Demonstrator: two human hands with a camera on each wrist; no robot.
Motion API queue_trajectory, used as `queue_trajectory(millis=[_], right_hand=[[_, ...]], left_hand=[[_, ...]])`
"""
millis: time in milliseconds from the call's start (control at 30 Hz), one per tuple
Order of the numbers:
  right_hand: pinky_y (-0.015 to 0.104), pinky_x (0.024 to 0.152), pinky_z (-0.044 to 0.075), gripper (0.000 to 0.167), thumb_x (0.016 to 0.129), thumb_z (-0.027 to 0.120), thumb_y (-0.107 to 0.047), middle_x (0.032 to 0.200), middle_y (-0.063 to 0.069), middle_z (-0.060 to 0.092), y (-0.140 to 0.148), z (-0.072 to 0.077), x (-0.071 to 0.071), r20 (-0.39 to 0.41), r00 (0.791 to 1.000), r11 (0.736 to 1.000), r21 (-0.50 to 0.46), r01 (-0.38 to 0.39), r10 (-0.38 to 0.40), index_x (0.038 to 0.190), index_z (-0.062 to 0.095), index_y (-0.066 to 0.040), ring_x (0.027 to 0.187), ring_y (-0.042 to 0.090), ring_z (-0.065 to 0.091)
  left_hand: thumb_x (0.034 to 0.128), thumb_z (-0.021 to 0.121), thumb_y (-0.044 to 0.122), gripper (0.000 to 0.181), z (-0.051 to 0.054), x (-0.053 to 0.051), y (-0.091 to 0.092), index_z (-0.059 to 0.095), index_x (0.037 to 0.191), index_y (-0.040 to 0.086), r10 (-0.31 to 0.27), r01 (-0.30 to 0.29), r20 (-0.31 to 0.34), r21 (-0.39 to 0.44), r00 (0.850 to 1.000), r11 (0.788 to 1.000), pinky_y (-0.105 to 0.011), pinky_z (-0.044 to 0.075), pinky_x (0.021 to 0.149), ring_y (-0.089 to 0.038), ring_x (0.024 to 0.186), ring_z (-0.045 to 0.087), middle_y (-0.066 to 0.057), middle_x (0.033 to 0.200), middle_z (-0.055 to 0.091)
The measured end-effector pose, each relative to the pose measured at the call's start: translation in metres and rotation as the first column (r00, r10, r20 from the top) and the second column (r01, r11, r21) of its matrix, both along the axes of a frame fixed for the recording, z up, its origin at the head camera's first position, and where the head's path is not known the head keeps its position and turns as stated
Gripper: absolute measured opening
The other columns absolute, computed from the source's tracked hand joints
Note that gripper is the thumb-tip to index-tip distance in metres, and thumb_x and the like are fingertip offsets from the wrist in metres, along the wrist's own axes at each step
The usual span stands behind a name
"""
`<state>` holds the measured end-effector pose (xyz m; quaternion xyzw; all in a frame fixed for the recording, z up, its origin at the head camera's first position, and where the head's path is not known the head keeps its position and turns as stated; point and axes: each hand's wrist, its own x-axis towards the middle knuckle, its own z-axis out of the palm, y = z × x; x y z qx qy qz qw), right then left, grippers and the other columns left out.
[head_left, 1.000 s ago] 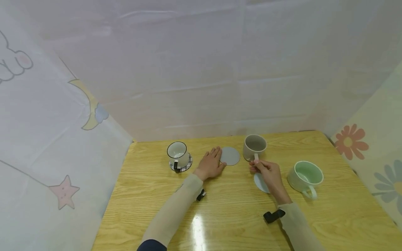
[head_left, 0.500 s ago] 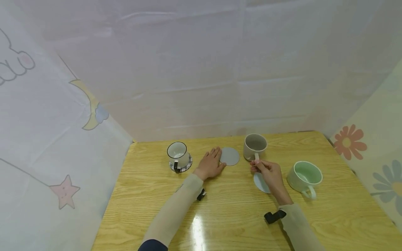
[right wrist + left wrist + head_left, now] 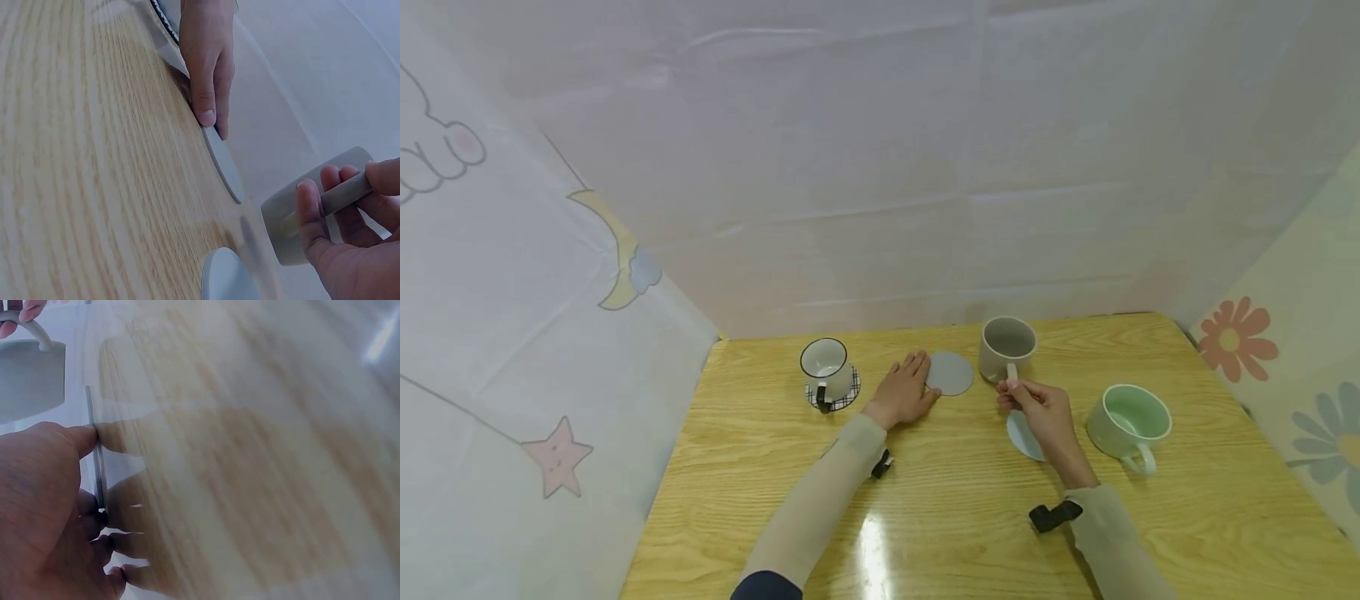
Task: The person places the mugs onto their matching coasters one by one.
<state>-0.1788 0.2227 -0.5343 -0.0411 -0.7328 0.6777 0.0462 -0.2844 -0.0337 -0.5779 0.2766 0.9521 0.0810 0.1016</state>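
My left hand (image 3: 904,395) lies flat on the table with its thumb and fingertips touching the left edge of a round grey coaster (image 3: 951,374). My right hand (image 3: 1047,421) grips the handle of a grey mug (image 3: 997,363), which is upright to the right of that coaster. In the right wrist view the mug (image 3: 284,228) appears raised off the tabletop, fingers curled round its handle. A second pale round coaster (image 3: 1023,437) lies partly hidden beneath my right hand. The left wrist view shows my left hand (image 3: 47,506) at the coaster's edge.
A white mug (image 3: 824,364) with a black rim stands on a checkered coaster (image 3: 852,395) at the left. A green mug (image 3: 1123,427) stands right of my right hand. Patterned cloth walls border the wooden table (image 3: 955,517).
The grey mug in my right hand has shifted very slightly upward and to the left in the head view. My left hand has stayed in place.
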Motion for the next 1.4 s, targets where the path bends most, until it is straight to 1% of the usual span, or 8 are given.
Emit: queue_trajectory(millis=[200,500,567,767,900,1200,1267,1400], right_hand=[[0.032,0.088,0.065,0.044,0.110,0.062,-0.023,0.098,-0.001,0.082,0.001,-0.002,-0.002,-0.002,1.000,1.000,0.008,-0.003,0.003,0.124,0.070,0.018,0.090,0.014,0.079],[0.034,0.089,0.065,0.043,0.110,0.062,-0.023,0.101,0.003,0.082,-0.003,-0.001,-0.004,-0.026,1.000,1.000,0.021,-0.009,0.010,0.123,0.071,0.017,0.089,0.012,0.079],[0.033,0.089,0.065,0.042,0.110,0.063,-0.022,0.101,0.005,0.082,-0.004,0.000,-0.004,-0.023,1.000,1.000,0.006,-0.007,0.007,0.123,0.071,0.018,0.089,0.012,0.079],[0.031,0.087,0.065,0.045,0.110,0.063,-0.021,0.097,-0.005,0.081,-0.006,0.001,-0.003,-0.033,0.999,1.000,-0.002,-0.017,0.017,0.126,0.067,0.021,0.089,0.012,0.079],[0.030,0.086,0.065,0.046,0.110,0.063,-0.020,0.097,-0.004,0.081,-0.007,0.000,-0.004,-0.050,0.998,1.000,-0.011,-0.028,0.027,0.126,0.066,0.023,0.088,0.013,0.079],[0.031,0.086,0.066,0.045,0.111,0.061,-0.021,0.093,-0.012,0.080,-0.010,-0.003,-0.004,-0.057,0.997,0.999,0.006,-0.045,0.045,0.124,0.067,0.021,0.089,0.015,0.079],[0.031,0.086,0.066,0.045,0.111,0.061,-0.021,0.095,-0.009,0.080,-0.011,-0.003,-0.004,-0.061,0.997,0.999,0.003,-0.046,0.046,0.124,0.068,0.021,0.088,0.015,0.079],[0.032,0.086,0.066,0.045,0.111,0.062,-0.021,0.095,-0.011,0.080,-0.012,-0.004,-0.003,-0.064,0.997,0.999,0.006,-0.052,0.052,0.125,0.067,0.021,0.089,0.016,0.079]], left_hand=[[0.1142,0.041,0.051,0.077,0.005,0.002,0.001,0.016,0.172,0.007,0.008,-0.008,0.003,0.000,1.000,1.000,-0.050,0.021,0.135,-0.029,0.166,0.017,-0.010,0.180,0.014],[0.1147,0.039,0.051,0.075,0.013,0.007,0.000,0.020,0.171,0.006,0.001,-0.002,-0.046,-0.006,0.999,1.000,-0.049,0.024,0.134,-0.029,0.166,0.021,-0.011,0.179,0.018],[0.1148,0.039,0.050,0.075,0.013,0.007,-0.001,0.020,0.171,0.005,-0.003,0.002,-0.050,-0.006,0.999,1.000,-0.049,0.024,0.134,-0.029,0.166,0.021,-0.012,0.179,0.019],[0.1145,0.039,0.051,0.076,0.009,0.003,0.001,0.016,0.172,0.007,0.003,-0.003,-0.018,-0.005,1.000,1.000,-0.049,0.021,0.135,-0.029,0.167,0.017,-0.010,0.180,0.015],[0.1148,0.038,0.052,0.077,0.006,0.000,0.001,0.013,0.172,0.008,0.005,-0.005,0.000,-0.018,1.000,1.000,-0.049,0.018,0.135,-0.028,0.167,0.013,-0.010,0.180,0.012],[0.1145,0.040,0.051,0.076,0.012,0.006,-0.001,0.018,0.172,0.006,0.006,-0.006,-0.007,0.003,1.000,1.000,-0.049,0.021,0.135,-0.029,0.167,0.017,-0.012,0.180,0.016],[0.1146,0.040,0.051,0.076,0.009,0.004,0.000,0.016,0.172,0.006,0.006,-0.006,0.001,0.005,1.000,1.000,-0.049,0.020,0.135,-0.029,0.167,0.015,-0.011,0.180,0.014],[0.1145,0.040,0.051,0.077,0.002,0.000,0.002,0.013,0.172,0.007,0.011,-0.011,0.022,0.000,1.000,1.000,-0.049,0.017,0.136,-0.028,0.167,0.012,-0.010,0.180,0.011]])
